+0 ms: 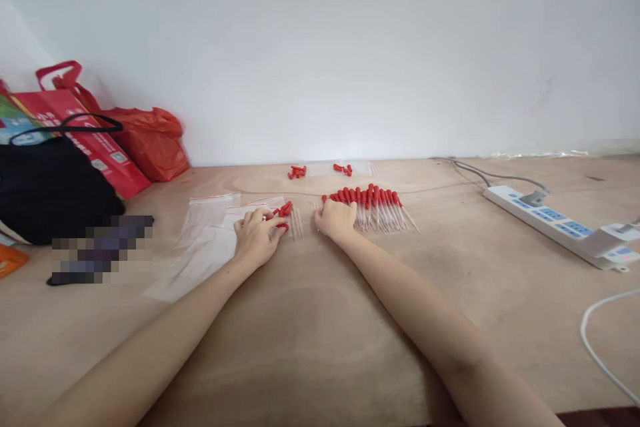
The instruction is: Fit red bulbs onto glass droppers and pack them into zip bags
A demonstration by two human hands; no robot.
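Observation:
My left hand (257,235) is closed, its thumb and fingertips pinching a red rubber bulb (283,226). A few more red bulbs (285,209) lie just past its fingers. Several thin clear tubes (297,223) lie side by side to the right of that hand. My right hand (336,216) is closed at the left end of a row of red-topped droppers (383,207). Its fingertips are turned away, so what they hold is hidden. The droppers lie with bulbs toward the wall and thin tips toward me.
Clear zip bags (207,240) lie left of my left hand. Behind, loose red bulbs (297,172) lie by another clear bag (320,169). A power strip (550,220) with cables is at the right. A black bag (55,180) and red bags (145,140) stand at the left.

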